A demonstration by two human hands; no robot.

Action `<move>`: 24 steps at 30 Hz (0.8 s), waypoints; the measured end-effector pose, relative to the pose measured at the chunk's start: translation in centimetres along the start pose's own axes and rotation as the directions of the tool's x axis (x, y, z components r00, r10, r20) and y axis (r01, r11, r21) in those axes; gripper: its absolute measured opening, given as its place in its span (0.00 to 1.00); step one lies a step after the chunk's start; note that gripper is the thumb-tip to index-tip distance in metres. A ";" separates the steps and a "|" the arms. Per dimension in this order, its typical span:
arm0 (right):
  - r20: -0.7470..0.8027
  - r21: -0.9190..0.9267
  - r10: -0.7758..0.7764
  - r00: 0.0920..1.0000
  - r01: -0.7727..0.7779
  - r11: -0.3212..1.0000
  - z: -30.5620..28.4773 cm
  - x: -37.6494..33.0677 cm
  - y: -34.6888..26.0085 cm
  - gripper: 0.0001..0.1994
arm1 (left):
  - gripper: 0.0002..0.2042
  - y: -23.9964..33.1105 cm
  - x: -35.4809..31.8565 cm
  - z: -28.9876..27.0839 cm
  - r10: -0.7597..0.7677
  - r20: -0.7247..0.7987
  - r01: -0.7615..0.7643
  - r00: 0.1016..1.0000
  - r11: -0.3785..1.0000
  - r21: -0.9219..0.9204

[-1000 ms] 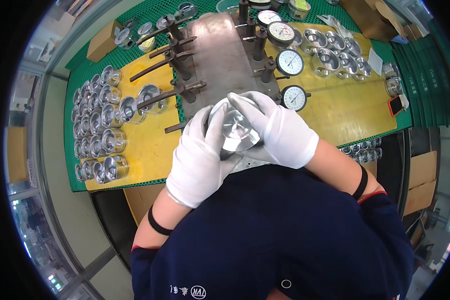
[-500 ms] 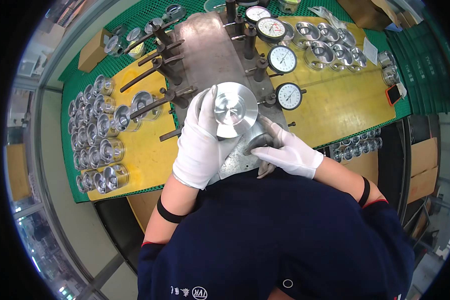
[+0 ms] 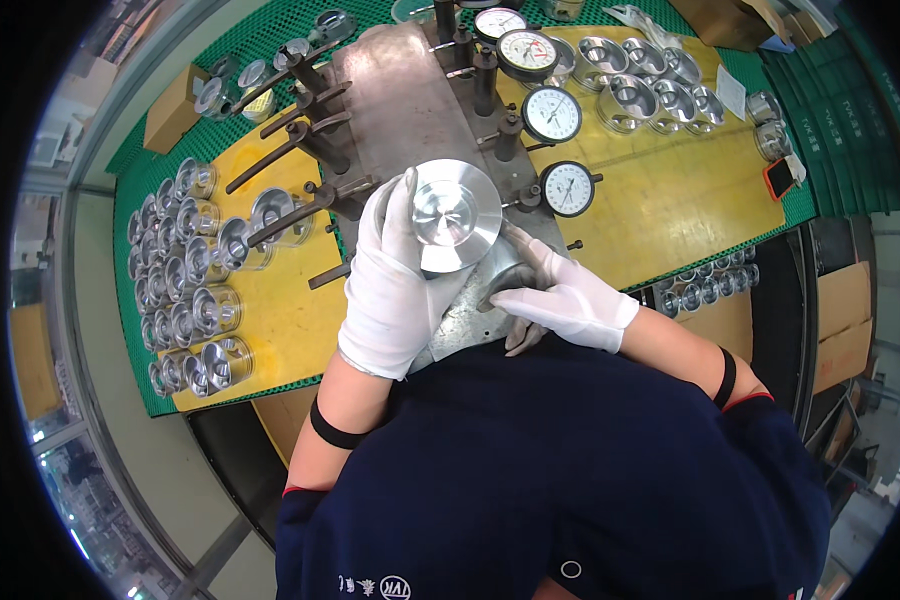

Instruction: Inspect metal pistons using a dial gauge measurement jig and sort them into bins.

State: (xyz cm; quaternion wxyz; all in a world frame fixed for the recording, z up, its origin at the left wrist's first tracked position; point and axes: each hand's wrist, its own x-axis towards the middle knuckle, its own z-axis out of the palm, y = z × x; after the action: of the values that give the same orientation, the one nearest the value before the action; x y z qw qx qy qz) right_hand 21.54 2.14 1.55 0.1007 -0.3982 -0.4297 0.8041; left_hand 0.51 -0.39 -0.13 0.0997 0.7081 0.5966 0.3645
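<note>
A shiny metal piston (image 3: pixel 456 216), its round flat face turned up, is over the near part of a grey steel gauge fixture (image 3: pixel 400 95). My left hand (image 3: pixel 385 285), in a white glove, is closed round its left side. My right hand (image 3: pixel 567 298), also gloved, has its fingertips at the piston's lower right edge, with the thumb spread lower down. Between that thumb and fingers shows a grey curved surface (image 3: pixel 510 283); I cannot tell what it belongs to. Dial gauges (image 3: pixel 568 188) line the fixture's right side, and dark clamp rods (image 3: pixel 295 212) stick out on its left.
Rows of pistons (image 3: pixel 175 270) stand on the yellow board (image 3: pixel 275 340) at left. More pistons (image 3: pixel 630 100) are at the back right. A phone (image 3: pixel 779 179) lies at the right edge, near stacked green trays (image 3: pixel 840 140). A cardboard box (image 3: pixel 175 110) is at the back left.
The whole view has shifted a little, so the bench appears slightly further left. Both hands and the piston keep nearly the same pose over the fixture.
</note>
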 end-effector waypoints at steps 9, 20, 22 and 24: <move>-0.061 -0.401 -0.516 0.854 0.452 0.797 -0.5 -1.5 -0.8 0.42 | 0.32 4.0 0.0 -4.6 -0.289 0.582 0.643 0.760 0.202 -0.739; -0.766 -0.261 -0.520 0.378 0.557 0.788 -18.8 -3.3 0.5 0.17 | 0.27 -20.1 -4.2 -12.1 -0.429 0.007 0.348 0.903 0.743 0.572; -0.813 -0.122 -0.333 0.478 0.419 0.900 -20.1 -1.8 1.0 0.16 | 0.26 -22.7 -5.8 -11.4 -0.430 0.085 0.257 0.899 0.674 0.693; -0.798 0.065 -0.183 0.574 0.383 0.921 -19.4 0.5 1.7 0.15 | 0.24 -24.2 -5.7 -10.2 -0.645 0.184 0.311 0.742 0.574 0.757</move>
State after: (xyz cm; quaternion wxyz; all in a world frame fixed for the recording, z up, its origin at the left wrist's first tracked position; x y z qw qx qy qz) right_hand 35.61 13.20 -6.16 0.4499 -0.6171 -0.3053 0.5688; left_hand -24.77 -2.09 -9.03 0.0618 0.5604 0.8204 -0.0950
